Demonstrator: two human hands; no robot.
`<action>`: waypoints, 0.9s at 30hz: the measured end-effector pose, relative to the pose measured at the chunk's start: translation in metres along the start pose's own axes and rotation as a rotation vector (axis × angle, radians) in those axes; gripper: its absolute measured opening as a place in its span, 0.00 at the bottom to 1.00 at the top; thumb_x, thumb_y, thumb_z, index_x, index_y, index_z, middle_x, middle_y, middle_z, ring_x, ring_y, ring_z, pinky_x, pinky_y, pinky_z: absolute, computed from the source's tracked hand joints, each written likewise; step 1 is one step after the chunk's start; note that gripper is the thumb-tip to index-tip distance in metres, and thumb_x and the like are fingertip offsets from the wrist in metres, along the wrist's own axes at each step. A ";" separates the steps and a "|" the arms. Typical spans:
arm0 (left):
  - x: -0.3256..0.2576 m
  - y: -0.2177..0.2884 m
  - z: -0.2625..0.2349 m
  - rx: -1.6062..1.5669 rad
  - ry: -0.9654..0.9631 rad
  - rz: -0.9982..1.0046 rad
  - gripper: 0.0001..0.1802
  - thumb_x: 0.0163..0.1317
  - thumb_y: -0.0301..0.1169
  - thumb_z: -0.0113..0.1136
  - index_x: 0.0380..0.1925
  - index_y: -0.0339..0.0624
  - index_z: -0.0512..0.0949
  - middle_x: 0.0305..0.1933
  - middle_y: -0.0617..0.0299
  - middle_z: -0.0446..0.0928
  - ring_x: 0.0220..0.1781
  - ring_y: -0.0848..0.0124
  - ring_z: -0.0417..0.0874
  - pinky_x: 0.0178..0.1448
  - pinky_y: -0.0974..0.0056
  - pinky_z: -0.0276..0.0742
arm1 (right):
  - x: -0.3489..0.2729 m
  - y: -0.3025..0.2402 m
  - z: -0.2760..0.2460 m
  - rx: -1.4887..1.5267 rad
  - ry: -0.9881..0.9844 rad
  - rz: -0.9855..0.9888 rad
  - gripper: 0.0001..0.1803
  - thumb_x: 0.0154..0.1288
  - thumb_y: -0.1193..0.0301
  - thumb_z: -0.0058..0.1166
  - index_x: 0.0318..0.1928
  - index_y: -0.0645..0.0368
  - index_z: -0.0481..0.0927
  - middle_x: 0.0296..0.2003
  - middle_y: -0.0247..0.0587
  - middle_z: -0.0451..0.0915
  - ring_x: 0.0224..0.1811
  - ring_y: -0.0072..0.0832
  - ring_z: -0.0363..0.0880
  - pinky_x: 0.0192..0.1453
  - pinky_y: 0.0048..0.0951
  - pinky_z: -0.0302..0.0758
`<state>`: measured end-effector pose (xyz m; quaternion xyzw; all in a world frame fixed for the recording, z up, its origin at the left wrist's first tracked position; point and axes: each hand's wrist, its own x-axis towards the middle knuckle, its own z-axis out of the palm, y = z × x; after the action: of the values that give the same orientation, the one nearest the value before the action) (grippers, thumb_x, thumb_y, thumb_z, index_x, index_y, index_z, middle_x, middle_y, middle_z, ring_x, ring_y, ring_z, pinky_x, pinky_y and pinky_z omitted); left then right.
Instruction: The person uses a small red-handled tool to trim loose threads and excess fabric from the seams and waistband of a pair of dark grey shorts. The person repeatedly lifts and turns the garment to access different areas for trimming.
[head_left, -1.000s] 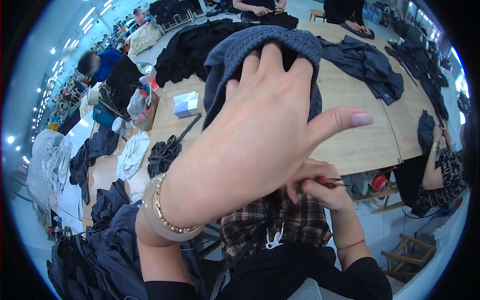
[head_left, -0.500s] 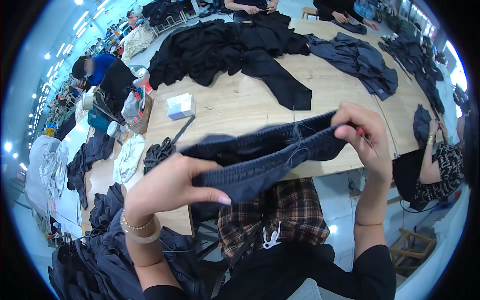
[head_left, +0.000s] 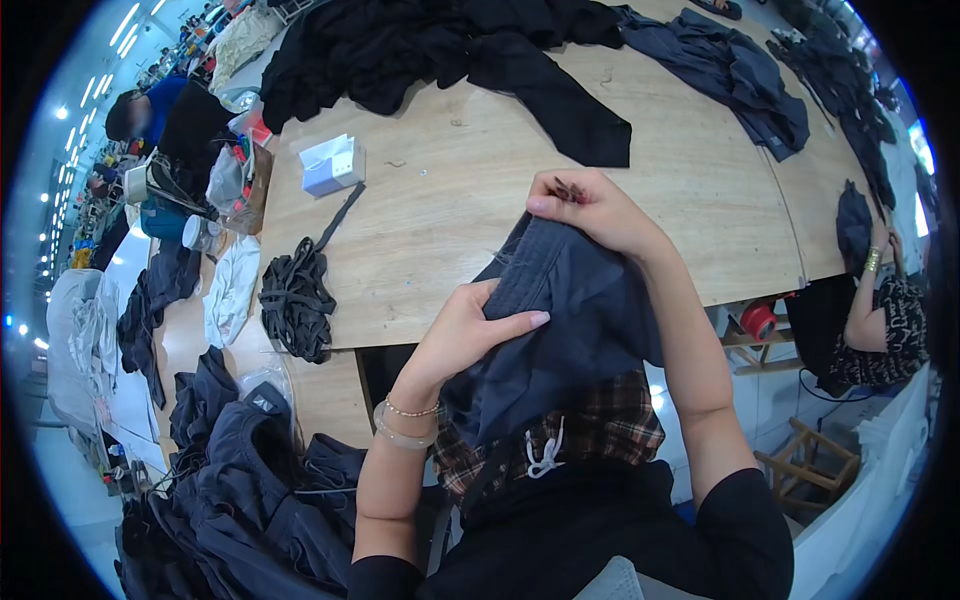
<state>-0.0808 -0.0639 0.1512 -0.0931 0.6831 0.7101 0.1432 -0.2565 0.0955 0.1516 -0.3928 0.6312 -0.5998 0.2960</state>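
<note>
A dark navy garment (head_left: 585, 310) with a gathered elastic waistband hangs above my lap, in front of the table edge. My left hand (head_left: 455, 338) grips its waistband at the lower left, the thumb lying on the outside. At the other end of the band, my right hand (head_left: 612, 215) is closed on the fabric. A small tool with dark and red parts, apparently thread snips (head_left: 570, 192), is tucked in the right palm, mostly hidden by the fingers. Loose threads show along the band between the hands.
Black garments (head_left: 370, 60) heap across the far side of the wooden table (head_left: 460, 200). A tissue box (head_left: 333, 166) and a tangle of dark strips (head_left: 298, 300) lie left. Dark clothes (head_left: 250, 480) pile at lower left. A co-worker's arm (head_left: 868, 300) is at right.
My right hand has moved left and my left hand right, so the stretched waistband is now slack and folded closer together. The garment has turned its outer side upward. The view has tilted down.
</note>
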 end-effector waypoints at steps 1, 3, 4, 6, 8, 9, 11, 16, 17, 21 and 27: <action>-0.005 0.010 0.002 -0.109 -0.005 -0.033 0.18 0.62 0.26 0.70 0.49 0.27 0.80 0.45 0.60 0.85 0.44 0.78 0.82 0.51 0.70 0.80 | 0.006 0.008 -0.002 -0.013 0.020 0.015 0.13 0.72 0.66 0.59 0.33 0.63 0.78 0.25 0.23 0.70 0.31 0.11 0.64 0.38 0.19 0.65; -0.003 -0.001 0.004 -0.246 -0.011 -0.029 0.16 0.63 0.24 0.68 0.48 0.28 0.81 0.45 0.59 0.85 0.44 0.76 0.84 0.52 0.69 0.80 | 0.010 0.024 -0.001 -0.228 0.076 -0.007 0.11 0.71 0.65 0.60 0.38 0.61 0.78 0.29 0.30 0.75 0.32 0.18 0.69 0.42 0.24 0.70; -0.005 -0.004 0.003 -0.314 0.005 -0.026 0.15 0.63 0.24 0.67 0.48 0.28 0.81 0.46 0.58 0.85 0.44 0.76 0.84 0.52 0.69 0.81 | 0.013 0.026 0.006 -0.309 0.150 -0.035 0.11 0.70 0.65 0.60 0.40 0.60 0.78 0.32 0.33 0.76 0.34 0.21 0.71 0.43 0.26 0.71; -0.005 -0.010 0.007 -0.387 0.059 0.007 0.14 0.63 0.22 0.66 0.48 0.29 0.81 0.46 0.56 0.85 0.45 0.74 0.85 0.53 0.67 0.81 | 0.005 0.023 0.021 -0.480 0.310 -0.080 0.12 0.69 0.64 0.60 0.45 0.59 0.77 0.37 0.39 0.78 0.37 0.28 0.75 0.47 0.30 0.74; -0.006 -0.014 0.012 -0.467 0.102 0.034 0.13 0.64 0.22 0.65 0.48 0.29 0.81 0.47 0.55 0.85 0.45 0.73 0.86 0.53 0.67 0.82 | -0.011 0.014 0.024 -0.396 0.351 0.036 0.18 0.67 0.61 0.63 0.49 0.58 0.76 0.44 0.43 0.79 0.46 0.33 0.79 0.53 0.33 0.75; -0.007 -0.014 0.015 -0.511 0.120 0.044 0.13 0.64 0.22 0.65 0.48 0.29 0.81 0.47 0.55 0.85 0.45 0.73 0.86 0.54 0.67 0.82 | -0.019 0.014 0.027 -0.353 0.403 0.045 0.18 0.67 0.60 0.63 0.49 0.58 0.76 0.42 0.42 0.80 0.47 0.32 0.80 0.53 0.32 0.75; -0.008 -0.016 0.022 -0.577 0.167 0.071 0.12 0.65 0.22 0.64 0.48 0.30 0.82 0.46 0.56 0.85 0.44 0.75 0.85 0.52 0.68 0.81 | -0.040 0.010 0.033 -0.278 0.479 0.070 0.18 0.65 0.61 0.65 0.48 0.59 0.78 0.40 0.41 0.81 0.46 0.30 0.81 0.52 0.29 0.76; -0.005 -0.019 0.044 -0.598 0.277 0.140 0.10 0.67 0.22 0.63 0.48 0.32 0.82 0.45 0.61 0.85 0.42 0.79 0.84 0.49 0.72 0.80 | -0.088 -0.006 0.053 -0.295 0.641 0.025 0.13 0.62 0.71 0.68 0.44 0.63 0.81 0.35 0.39 0.83 0.37 0.23 0.80 0.44 0.23 0.76; -0.006 -0.019 0.045 -0.576 0.282 0.141 0.10 0.67 0.22 0.63 0.48 0.32 0.82 0.44 0.61 0.85 0.42 0.79 0.84 0.49 0.72 0.80 | -0.094 -0.007 0.053 -0.390 0.670 -0.050 0.13 0.57 0.74 0.71 0.40 0.63 0.82 0.33 0.39 0.83 0.33 0.24 0.79 0.41 0.23 0.76; -0.006 -0.017 0.052 -0.516 0.312 0.158 0.10 0.68 0.23 0.62 0.47 0.32 0.82 0.43 0.63 0.85 0.41 0.81 0.82 0.48 0.73 0.79 | -0.109 -0.014 0.055 -0.642 0.670 -0.209 0.15 0.51 0.72 0.75 0.38 0.60 0.83 0.25 0.36 0.81 0.27 0.28 0.74 0.30 0.26 0.70; -0.011 -0.012 0.059 -0.468 0.330 0.186 0.08 0.68 0.23 0.62 0.45 0.32 0.83 0.40 0.65 0.85 0.39 0.83 0.80 0.45 0.75 0.77 | -0.107 -0.018 0.059 -0.777 0.636 -0.288 0.15 0.49 0.70 0.75 0.37 0.57 0.83 0.25 0.33 0.80 0.24 0.29 0.69 0.27 0.27 0.66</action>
<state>-0.0626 -0.0057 0.1460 -0.1749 0.5204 0.8336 -0.0606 -0.1486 0.1565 0.1531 -0.3550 0.8056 -0.4454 -0.1633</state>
